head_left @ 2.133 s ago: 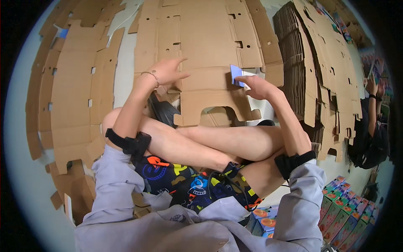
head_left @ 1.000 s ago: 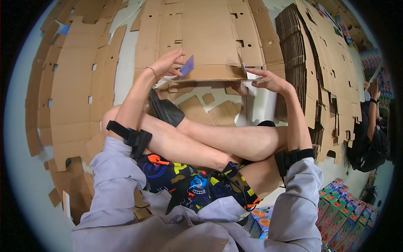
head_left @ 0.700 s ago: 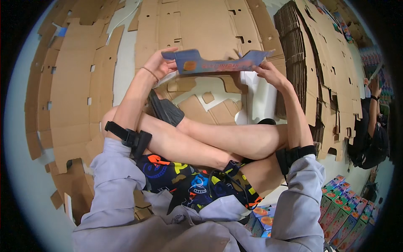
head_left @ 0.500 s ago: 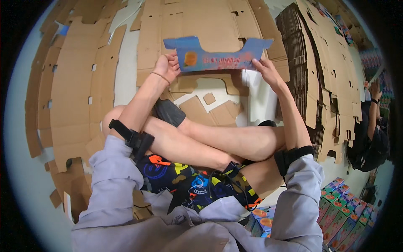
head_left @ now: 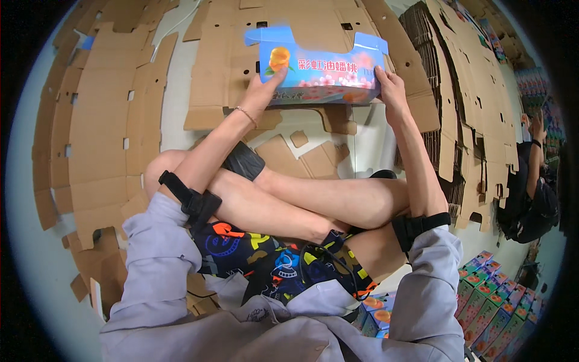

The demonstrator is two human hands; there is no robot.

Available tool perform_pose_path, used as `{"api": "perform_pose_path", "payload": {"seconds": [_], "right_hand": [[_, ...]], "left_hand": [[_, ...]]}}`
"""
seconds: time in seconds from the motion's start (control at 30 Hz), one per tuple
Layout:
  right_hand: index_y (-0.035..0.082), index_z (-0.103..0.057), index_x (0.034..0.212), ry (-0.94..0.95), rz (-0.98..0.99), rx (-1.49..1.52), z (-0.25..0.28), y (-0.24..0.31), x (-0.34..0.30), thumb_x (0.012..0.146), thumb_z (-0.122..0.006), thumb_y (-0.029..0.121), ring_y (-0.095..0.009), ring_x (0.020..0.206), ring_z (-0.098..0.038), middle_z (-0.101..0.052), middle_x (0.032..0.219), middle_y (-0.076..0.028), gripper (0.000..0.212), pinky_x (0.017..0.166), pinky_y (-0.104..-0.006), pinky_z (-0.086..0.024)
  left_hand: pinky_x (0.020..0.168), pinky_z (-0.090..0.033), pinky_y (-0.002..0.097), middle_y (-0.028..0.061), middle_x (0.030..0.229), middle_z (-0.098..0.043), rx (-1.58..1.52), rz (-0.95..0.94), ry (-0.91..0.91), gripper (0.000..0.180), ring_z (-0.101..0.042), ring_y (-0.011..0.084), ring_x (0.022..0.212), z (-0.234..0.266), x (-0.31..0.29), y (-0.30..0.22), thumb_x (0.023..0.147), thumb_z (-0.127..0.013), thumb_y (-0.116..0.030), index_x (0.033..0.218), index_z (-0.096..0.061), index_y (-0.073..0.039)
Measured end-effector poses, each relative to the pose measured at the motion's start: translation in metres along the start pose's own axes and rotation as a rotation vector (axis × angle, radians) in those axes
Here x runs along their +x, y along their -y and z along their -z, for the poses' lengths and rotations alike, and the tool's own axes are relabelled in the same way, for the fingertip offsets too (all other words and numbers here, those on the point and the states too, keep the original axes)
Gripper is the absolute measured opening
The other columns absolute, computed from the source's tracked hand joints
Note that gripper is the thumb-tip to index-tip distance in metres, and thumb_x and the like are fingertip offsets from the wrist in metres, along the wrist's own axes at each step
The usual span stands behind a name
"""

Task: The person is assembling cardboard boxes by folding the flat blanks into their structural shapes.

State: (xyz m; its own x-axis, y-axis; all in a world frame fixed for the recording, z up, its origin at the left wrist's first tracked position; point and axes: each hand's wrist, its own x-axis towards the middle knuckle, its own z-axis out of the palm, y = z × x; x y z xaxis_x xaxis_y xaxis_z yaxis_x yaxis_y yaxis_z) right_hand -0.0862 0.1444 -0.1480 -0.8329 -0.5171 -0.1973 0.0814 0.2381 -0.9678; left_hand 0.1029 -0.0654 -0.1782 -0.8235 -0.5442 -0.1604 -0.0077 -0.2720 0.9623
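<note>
A blue and pink printed cardboard box (head_left: 325,65) is held out in front of me, tilted so that its front panel and a lower side show. Its upper edge has a wide cut-out, with a flap standing at each end. An orange fruit and pink blossoms are printed on it. My left hand (head_left: 263,90) grips the lower left corner, thumb on the front. At the right end my right hand (head_left: 391,89) pinches the edge, thumb upward. Both sets of fingers are partly hidden behind the box. Beneath it lies a brown cardboard sheet (head_left: 223,84).
Flattened brown cardboard (head_left: 99,120) lies on the left. A tall stack of cardboard sheets (head_left: 473,102) stands on the right. Several printed cartons (head_left: 494,308) are lined up at lower right. Another person (head_left: 528,193) works at the far right. My crossed legs (head_left: 325,202) lie below the box.
Both hands have moved farther from me with the box and turned it; its printed front now faces me more brightly, and a lower side shows. The left thumb now lies over the front.
</note>
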Motion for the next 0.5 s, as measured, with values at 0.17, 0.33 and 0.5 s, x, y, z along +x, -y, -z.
{"api": "perform_pose_path", "payload": {"seconds": [0.17,0.33,0.5], "right_hand": [[-0.003,-0.059,0.095,0.003,-0.089,0.011,-0.007,-0.005,-0.003,0.091,-0.048,0.029,-0.010,0.073,-0.054,-0.059,0.083,-0.003,0.034,0.068,-0.0270,-0.044],[-0.001,-0.058,0.099,0.173,-0.167,-0.085,-0.009,-0.031,0.002,0.090,-0.051,0.031,-0.011,0.082,-0.056,-0.059,0.093,-0.005,0.033,0.074,-0.0273,-0.046],[0.007,-0.053,0.115,0.163,-0.290,-0.150,-0.021,-0.057,-0.007,0.089,-0.052,0.032,-0.015,0.090,-0.055,-0.058,0.100,-0.008,0.037,0.082,-0.0342,-0.044]], "left_hand": [[0.077,-0.041,0.0262,0.0018,0.097,-0.059,0.057,0.097,-0.053,0.049,-0.052,0.0098,0.087,0.009,0.001,0.006,0.080,-0.063,-0.044,0.106,-0.059,-0.003],[0.075,-0.043,0.0268,0.0028,0.092,-0.062,0.207,0.250,-0.074,0.044,-0.055,0.0102,0.084,0.023,0.010,0.017,0.079,-0.065,-0.040,0.102,-0.062,-0.003],[0.074,-0.044,0.0263,0.0029,0.101,-0.061,0.225,0.245,-0.064,0.045,-0.057,0.0097,0.088,0.030,0.017,0.039,0.082,-0.062,-0.040,0.111,-0.058,-0.007]]}}
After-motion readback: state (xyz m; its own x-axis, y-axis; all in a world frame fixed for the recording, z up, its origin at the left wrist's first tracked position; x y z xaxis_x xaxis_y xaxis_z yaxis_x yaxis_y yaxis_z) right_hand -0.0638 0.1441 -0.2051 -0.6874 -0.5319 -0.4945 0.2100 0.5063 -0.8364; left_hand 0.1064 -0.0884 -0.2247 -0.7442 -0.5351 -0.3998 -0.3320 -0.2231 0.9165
